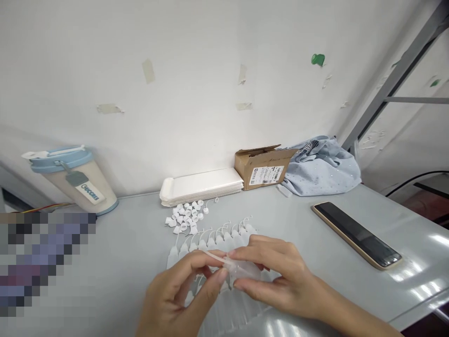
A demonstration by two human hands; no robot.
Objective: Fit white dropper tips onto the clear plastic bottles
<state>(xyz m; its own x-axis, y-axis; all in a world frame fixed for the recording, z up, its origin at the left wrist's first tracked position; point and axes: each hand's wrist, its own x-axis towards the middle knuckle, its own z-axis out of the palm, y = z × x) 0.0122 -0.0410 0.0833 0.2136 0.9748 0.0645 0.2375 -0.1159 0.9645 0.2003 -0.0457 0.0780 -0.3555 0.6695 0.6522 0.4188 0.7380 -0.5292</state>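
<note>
A small translucent plastic bottle (247, 270) lies sideways between my two hands, a thin pale strip at its neck. My right hand (284, 271) grips the body between thumb and fingers. At the neck end, the thumb and fingers of my left hand (182, 290) are pinched together; they cover part of the neck. Just beyond and beneath the hands, several similar translucent bottles (226, 242) lie side by side in rows, thin curved strips rising from their tops. Past them sits a loose heap of small white caps (187, 216).
Against the wall stand a stack of white flat packets (203, 185), an opened cardboard box (264, 168) and a bundled light-blue cloth (319, 168). A phone (356, 234) lies on the right of the grey table (122, 262). On the left is a blue-lidded tumbler (75, 180).
</note>
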